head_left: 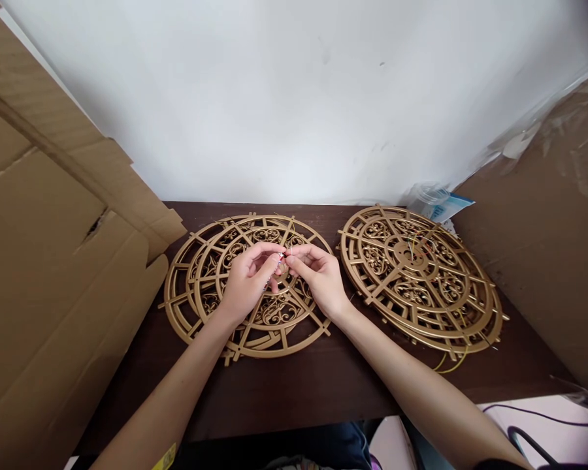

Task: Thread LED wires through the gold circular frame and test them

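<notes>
My left hand (249, 277) is closed in a pinch on a small red-and-white piece (281, 256), too small to name and partly covered by the fingers. Fingertip to fingertip with it, my right hand (318, 277) pinches too; what lies between its thumb and forefinger is hardly visible, perhaps a thin strand. Both hands are over the left stack of round gold openwork panels (245, 339), which have spokes, rings and scroll patterns. The panels under the hands overlap off-centre, and the middle of the top one is partly hidden.
A second stack of gold round panels (416, 294) lies to the right, with thin yellow wires (453, 365) trailing from it. Behind it stands a clear plastic cup (428, 194). Cardboard (53, 261) rises at the left, a taped carton (543, 215) at the right, a white wall (284, 98) behind.
</notes>
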A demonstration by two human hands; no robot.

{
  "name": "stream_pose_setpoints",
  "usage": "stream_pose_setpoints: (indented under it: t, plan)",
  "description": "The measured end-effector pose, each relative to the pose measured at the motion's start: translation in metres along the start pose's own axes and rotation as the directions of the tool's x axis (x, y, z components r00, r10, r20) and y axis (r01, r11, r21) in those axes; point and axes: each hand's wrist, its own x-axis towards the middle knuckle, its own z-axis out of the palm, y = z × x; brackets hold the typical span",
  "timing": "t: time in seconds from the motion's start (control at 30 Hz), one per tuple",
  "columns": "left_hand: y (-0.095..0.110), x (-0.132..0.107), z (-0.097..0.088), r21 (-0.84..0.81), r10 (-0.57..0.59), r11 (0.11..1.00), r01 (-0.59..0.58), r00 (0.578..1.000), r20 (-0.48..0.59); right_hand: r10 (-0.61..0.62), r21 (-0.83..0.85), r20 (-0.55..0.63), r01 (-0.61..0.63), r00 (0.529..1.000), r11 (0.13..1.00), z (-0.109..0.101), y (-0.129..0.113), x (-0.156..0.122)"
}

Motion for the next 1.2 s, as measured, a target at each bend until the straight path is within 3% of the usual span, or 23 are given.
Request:
stream_pose_setpoints:
  t: [0.23,0.37,0.43,0.53,0.63,0.73,0.83,1.0,1.2]
  plan:
    - [0.003,0.000,0.000,-0.089,-0.070,0.994,0.066,0.997,-0.040,-0.041,-0.056,-0.040,0.039,0.998,0.998,0.000,-0.004,-0.002]
    - [0.002,0.004,-0.003,-0.251,-0.130,0.963,0.095,0.983,-0.129,-0.210,-0.177,0.045,0.215,0.977,0.961,0.000,-0.008,-0.008]
    - [0.001,0.006,-0.005,-0.324,-0.171,0.939,0.113,0.973,-0.156,-0.315,-0.264,0.189,0.357,0.930,0.896,0.000,-0.010,-0.012]
    - [0.000,0.008,-0.008,-0.397,-0.228,0.907,0.138,0.955,-0.188,-0.398,-0.352,0.427,0.555,0.812,0.754,0.002,-0.010,-0.015]
    - [0.000,0.010,-0.009,-0.448,-0.244,0.884,0.132,0.948,-0.204,-0.404,-0.399,0.599,0.695,0.692,0.598,0.003,-0.006,-0.017]
    - [0.000,0.010,-0.009,-0.480,-0.240,0.869,0.116,0.949,-0.204,-0.366,-0.463,0.680,0.759,0.636,0.459,0.004,-0.003,-0.018]
    - [0.002,0.010,-0.009,-0.499,-0.258,0.857,0.128,0.945,-0.201,-0.348,-0.521,0.682,0.761,0.643,0.386,0.004,-0.002,-0.018]
    - [0.004,0.010,-0.007,-0.526,-0.292,0.839,0.142,0.932,-0.214,-0.305,-0.570,0.676,0.739,0.671,0.360,0.004,-0.004,-0.020]
    - [0.003,0.009,-0.005,-0.549,-0.285,0.828,0.112,0.928,-0.239,-0.304,-0.598,0.677,0.742,0.670,0.304,0.007,-0.003,-0.021]
